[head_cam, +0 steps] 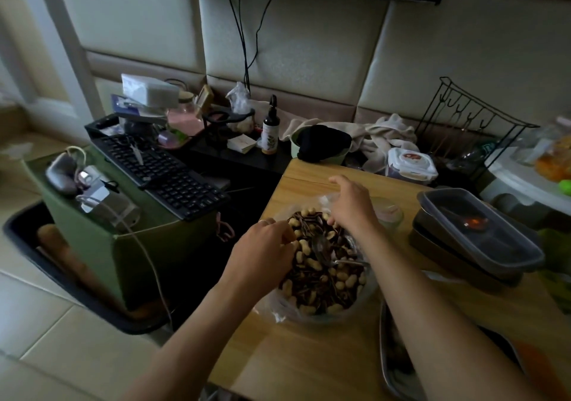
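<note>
Head view: bag of peanuts & seeds [324, 280] sitting on bench [309, 363], spoon [321, 247] lying in it, L hand [262, 246] fingers curling into mix at L side, R hand [349, 202] fingers arching loosely over far rim, can't tell if either's holding anything

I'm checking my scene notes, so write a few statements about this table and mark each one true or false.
1. The left hand and the right hand are both over the bag of peanuts and seeds. True.
2. The right hand holds the spoon. False: the spoon lies in the mix and neither hand holds it.
3. The keyboard lies on the wooden table. False: it rests on the green box left of the table.
4. Black trays stand stacked to the right of the bag. True.
</note>
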The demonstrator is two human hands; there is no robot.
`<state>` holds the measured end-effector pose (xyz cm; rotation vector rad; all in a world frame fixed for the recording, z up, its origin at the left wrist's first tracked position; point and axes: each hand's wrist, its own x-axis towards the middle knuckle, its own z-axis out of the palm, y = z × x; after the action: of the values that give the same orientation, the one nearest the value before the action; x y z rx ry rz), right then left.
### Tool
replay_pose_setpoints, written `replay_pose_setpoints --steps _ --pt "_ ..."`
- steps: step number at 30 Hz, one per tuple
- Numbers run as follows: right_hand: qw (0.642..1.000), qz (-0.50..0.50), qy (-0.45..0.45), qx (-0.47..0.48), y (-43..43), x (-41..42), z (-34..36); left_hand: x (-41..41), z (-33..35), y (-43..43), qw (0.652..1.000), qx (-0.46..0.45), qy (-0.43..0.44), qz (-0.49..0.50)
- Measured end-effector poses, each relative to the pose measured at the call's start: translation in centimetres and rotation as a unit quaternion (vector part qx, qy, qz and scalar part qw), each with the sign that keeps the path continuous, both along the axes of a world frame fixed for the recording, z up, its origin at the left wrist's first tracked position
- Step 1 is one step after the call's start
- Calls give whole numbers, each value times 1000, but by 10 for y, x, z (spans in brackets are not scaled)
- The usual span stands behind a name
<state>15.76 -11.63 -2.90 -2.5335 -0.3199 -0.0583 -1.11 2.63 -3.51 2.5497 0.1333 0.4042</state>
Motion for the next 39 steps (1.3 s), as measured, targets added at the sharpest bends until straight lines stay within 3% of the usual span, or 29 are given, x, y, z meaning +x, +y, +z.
replay_pose_setpoints --steps 4,7,10,13,18,22,26,30,34,39 --pt "991 -1 35 -132 12 17 -11 6 -2 1 1000 -4 -8 8" --pt "991 -19 0 -132 13 14 -14 7 -2 -1 1000 -6 -7 8" --pt "994 -31 -52 -90 8 1 -8 7 -2 -4 1000 -13 -4 9" --pt "994 -28 -104 20 -1 -24 2 8 -3 -7 999 -30 -13 2" --pt "974 -8 16 228 -23 -94 19 4 2 -20 994 -99 -42 2" --pt "939 -1 104 327 -39 -132 15 -1 6 -31 959 -283 27 9" --pt "927 0 131 351 -51 -148 8 -10 15 -39 892 -439 94 -53" --pt "929 -1 139 342 -63 -150 5 -10 17 -42 897 -429 97 -41" --pt "936 -31 111 333 -74 -142 6 -7 18 -39 877 -462 115 -58" --pt "942 -15 125 311 -81 -131 6 -7 17 -41 912 -389 121 -47"
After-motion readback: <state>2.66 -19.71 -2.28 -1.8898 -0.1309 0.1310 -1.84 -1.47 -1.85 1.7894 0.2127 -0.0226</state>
